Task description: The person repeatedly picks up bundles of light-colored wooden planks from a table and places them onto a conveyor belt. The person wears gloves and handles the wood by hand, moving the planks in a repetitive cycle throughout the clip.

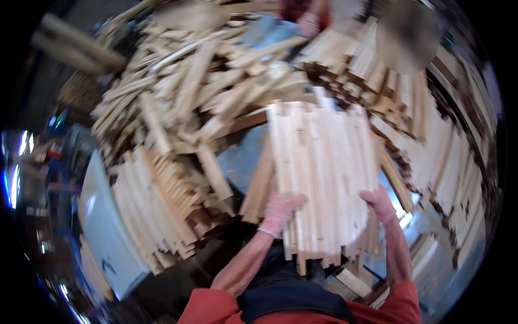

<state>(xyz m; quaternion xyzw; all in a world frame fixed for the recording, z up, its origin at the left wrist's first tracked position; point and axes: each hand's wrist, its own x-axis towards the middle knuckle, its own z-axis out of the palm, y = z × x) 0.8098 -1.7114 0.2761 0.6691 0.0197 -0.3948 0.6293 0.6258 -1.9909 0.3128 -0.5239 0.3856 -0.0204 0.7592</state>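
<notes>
Dim workshop surroundings, blurred at the far left, frame a bundle of slats, the landmark for all places below. Well to its left stands a pale blue panel; between panel and bundle lies a neat stack of slats. Above and left of the bundle spreads a loose heap of wood. At the bundle's lower left edge, the left hand is clamped on its side, thumb over the front. Bundle ends are uneven, top and bottom; whether anything supports it from beneath cannot be told. Beyond its top, a co-worker's hand is near further wood. At the bundle's right edge, the right hand presses inward, likewise clamped on it. Farther right lie long rows of slats. The step in hand appears to be holding the gathered slats together; the next move seems to call for even pressure from both sides, lest inner slats slip out.
</notes>
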